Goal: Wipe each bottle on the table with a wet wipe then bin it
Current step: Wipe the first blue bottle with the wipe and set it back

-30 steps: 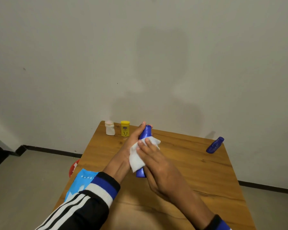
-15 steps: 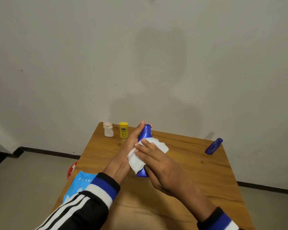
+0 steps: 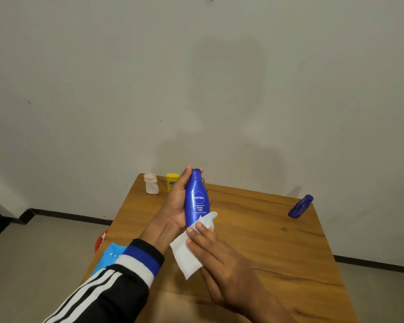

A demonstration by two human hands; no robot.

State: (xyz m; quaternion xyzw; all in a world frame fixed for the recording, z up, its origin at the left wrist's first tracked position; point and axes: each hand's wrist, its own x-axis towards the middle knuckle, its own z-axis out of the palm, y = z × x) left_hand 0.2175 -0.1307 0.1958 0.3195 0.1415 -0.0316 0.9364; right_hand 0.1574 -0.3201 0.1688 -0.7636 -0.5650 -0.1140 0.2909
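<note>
The left hand (image 3: 179, 201) holds the tall blue bottle (image 3: 197, 199) upright above the table (image 3: 266, 241), roughly over the middle of its far half, fingers curled round the back so the label faces the person. That grip leaves the front and the lower part free for wiping. The right hand (image 3: 222, 257) presses a white wipe (image 3: 187, 251) against the bottle's base, fingers fairly straight on top of the cloth, the thumb hidden beneath; most of the wipe hangs loose below the bottle. I would judge this the bottom end of a wiping stroke.

A small white bottle (image 3: 151, 183) and a yellow bottle (image 3: 172, 181) stand side by side at the far left corner, the yellow one partly hidden by the left hand. Another blue bottle (image 3: 300, 206) stands tilted near the far right corner, well apart from the rest, which may mean it is already wiped, though I cannot tell. A light blue packet (image 3: 110, 255), probably the wipes, lies at the left edge close to the sleeve. Something red (image 3: 101, 238) shows beside that edge, lower down; it may be the bin.
</note>
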